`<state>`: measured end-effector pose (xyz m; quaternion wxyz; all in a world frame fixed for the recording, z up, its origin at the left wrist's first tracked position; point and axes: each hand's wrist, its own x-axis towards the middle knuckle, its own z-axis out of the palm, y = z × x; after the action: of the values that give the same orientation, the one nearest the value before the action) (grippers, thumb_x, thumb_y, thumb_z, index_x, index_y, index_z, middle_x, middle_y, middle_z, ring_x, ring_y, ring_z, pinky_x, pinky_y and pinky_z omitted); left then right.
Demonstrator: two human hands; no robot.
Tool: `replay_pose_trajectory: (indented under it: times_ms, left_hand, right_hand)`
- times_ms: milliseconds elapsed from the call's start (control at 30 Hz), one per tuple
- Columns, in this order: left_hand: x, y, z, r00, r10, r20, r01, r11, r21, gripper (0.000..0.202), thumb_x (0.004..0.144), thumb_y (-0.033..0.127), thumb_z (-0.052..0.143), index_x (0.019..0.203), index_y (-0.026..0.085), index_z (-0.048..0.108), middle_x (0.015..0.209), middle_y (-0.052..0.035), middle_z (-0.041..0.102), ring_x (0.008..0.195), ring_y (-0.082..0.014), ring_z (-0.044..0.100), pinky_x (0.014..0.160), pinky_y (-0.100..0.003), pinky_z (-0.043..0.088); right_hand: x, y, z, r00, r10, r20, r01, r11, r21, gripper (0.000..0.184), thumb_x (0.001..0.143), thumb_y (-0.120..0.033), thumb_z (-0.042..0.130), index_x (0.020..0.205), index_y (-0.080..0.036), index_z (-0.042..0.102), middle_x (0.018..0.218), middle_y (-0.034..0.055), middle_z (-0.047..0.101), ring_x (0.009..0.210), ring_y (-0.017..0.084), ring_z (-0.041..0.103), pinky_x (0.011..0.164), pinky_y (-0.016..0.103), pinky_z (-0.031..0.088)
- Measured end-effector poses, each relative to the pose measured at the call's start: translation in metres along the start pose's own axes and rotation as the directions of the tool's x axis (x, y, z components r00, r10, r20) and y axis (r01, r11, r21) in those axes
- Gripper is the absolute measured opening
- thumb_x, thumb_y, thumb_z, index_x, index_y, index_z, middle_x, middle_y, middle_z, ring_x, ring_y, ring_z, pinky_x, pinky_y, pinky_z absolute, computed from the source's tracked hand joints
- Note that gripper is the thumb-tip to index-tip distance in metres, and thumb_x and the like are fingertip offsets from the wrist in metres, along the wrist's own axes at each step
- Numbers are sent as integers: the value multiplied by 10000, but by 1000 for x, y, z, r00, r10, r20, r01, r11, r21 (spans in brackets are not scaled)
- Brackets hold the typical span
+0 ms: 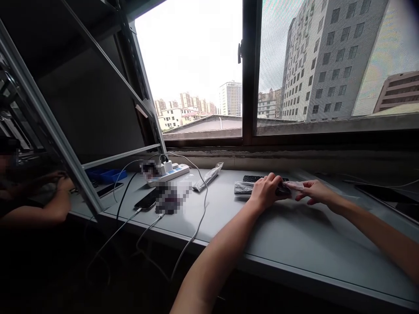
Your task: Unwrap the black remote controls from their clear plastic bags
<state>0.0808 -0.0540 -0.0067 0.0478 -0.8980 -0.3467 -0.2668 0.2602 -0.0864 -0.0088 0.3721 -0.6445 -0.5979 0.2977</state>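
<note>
Both hands meet on a plastic-wrapped packet point(242, 188) that lies on the grey desk point(294, 235), a little right of the view's centre and just short of the window sill. The left hand point(266, 192) covers the packet's middle, its fingers point(273, 179) curled down and clamped over the dark thing inside the wrap. At 3 o'clock from it, the right hand point(311, 191) lies low and nearly flat, its fingers point(299, 185) drawn together on the clear right end of the wrap; the packet's left end sticks out bare at 9 o'clock from the left hand. Just behind the packet, at 12 o'clock, lies a dark keyboard point(253, 178), partly hidden by the hands. Further off at 9 o'clock a second wrapped packet point(208, 176) lies aslant, and beyond it a white power strip point(170, 173) with plugs and white cables point(199, 218) that trail over the desk's near edge. A dark phone point(146, 201) lies near the strip, at its 7 o'clock. A blue tray point(108, 175) sits further left behind the metal shelf frame point(49, 126), where another person's hand point(63, 182) rests on the desk. At far 3 o'clock lies a dark flat slab point(379, 194).
</note>
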Motion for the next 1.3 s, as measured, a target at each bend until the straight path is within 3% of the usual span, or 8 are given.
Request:
replay_pose_trajectory:
  times_ms: [100, 233, 367, 533, 867, 1067, 1300]
  left_hand:
    - [0, 1, -3, 1000, 1, 5, -1, 1000, 5, 353, 788, 461, 587, 1040, 228, 503, 1030, -47, 530, 940, -211, 560, 795, -306, 429]
    - [1, 2, -6, 1000, 5, 3, -5, 999, 36, 345, 797, 443, 584, 1053, 230, 496, 1044, -47, 524, 945, -212, 550, 797, -309, 424]
    - [3, -2, -4, 1000, 17, 18, -18, 998, 63, 374, 770, 436, 623, 1062, 236, 498, 1041, -39, 521, 942, -208, 547, 806, -305, 422]
    - [3, -8, -2, 999, 25, 22, -27, 995, 96, 394, 756, 390, 655, 1089, 243, 506, 1066, -38, 516, 966, -207, 538, 863, -312, 402]
    - [1, -12, -2, 999, -4, 47, 0, 997, 82, 435, 703, 333, 708, 1088, 243, 527, 1089, -35, 527, 969, -214, 532, 887, -328, 393]
    - [4, -20, -4, 1000, -22, 21, 20, 996, 85, 384, 710, 296, 704, 1057, 262, 544, 1070, -23, 523, 975, -211, 521, 889, -330, 386]
    - [0, -30, -12, 997, -60, -40, 65, 988, 137, 340, 727, 267, 695, 1034, 255, 548, 1057, -15, 534, 989, -196, 515, 897, -318, 376]
  right_hand:
    - [0, -1, 2, 997, 68, 33, -71, 990, 124, 470, 653, -601, 616, 847, -185, 717, 882, 115, 673, 747, 226, 612, 489, 254, 416]
    - [1, -1, 3, 1000, 17, 11, -19, 984, 175, 485, 611, -599, 638, 828, -173, 722, 846, 110, 669, 714, 213, 589, 487, 254, 397]
    - [1, -1, 4, 1000, -23, -14, 25, 984, 178, 509, 542, -626, 673, 786, -182, 731, 734, 76, 651, 696, 202, 572, 485, 240, 394]
    - [-3, -7, 4, 999, -37, -22, 40, 987, 155, 483, 591, -612, 660, 798, -182, 733, 676, 58, 631, 683, 178, 548, 508, 237, 396]
    - [-4, -10, 8, 994, -104, -17, 106, 984, 147, 443, 618, -558, 654, 811, -166, 729, 733, 62, 651, 653, 167, 555, 481, 230, 386]
    - [1, -9, 8, 990, -133, -43, 138, 979, 149, 407, 618, -531, 664, 808, -178, 738, 1004, 70, 654, 672, 148, 553, 487, 220, 397]
    - [-1, -12, 0, 986, -149, -76, 160, 972, 175, 419, 636, -553, 658, 840, -200, 755, 1193, 75, 580, 886, 216, 560, 577, 240, 462]
